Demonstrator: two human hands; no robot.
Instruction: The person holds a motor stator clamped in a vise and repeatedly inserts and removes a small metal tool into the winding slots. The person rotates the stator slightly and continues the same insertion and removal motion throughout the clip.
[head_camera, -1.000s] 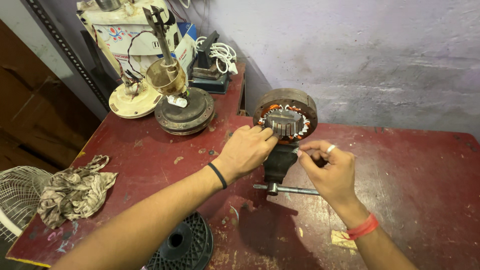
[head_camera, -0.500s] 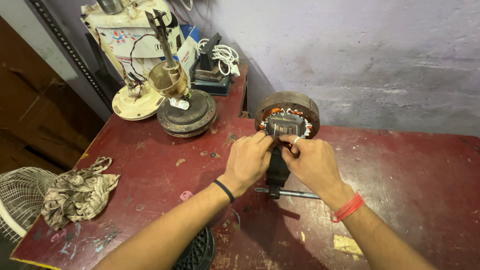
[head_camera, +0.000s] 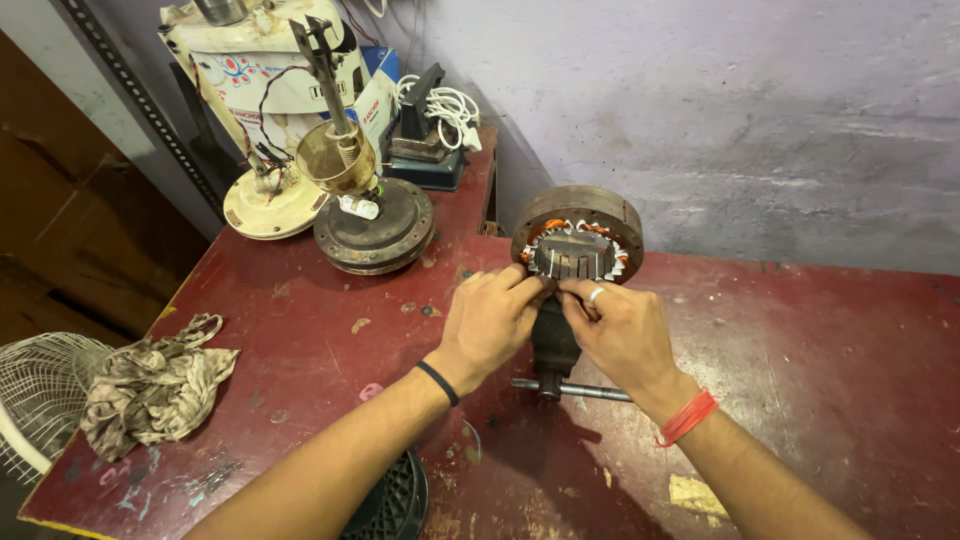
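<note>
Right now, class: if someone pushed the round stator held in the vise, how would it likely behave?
The stator looks like thick rusty metal with copper windings, so probably heavy for its size. It sits clamped upright in the vise, with the left hand and right hand at its lower edge, so it likely wouldn't budge. Freed, its round rim could roll.

a small repair workshop — worn red bench (head_camera: 820, 380), dismantled fan motors (head_camera: 375, 225) far left, a vise (head_camera: 555, 345), oily rag (head_camera: 150, 390).
</note>
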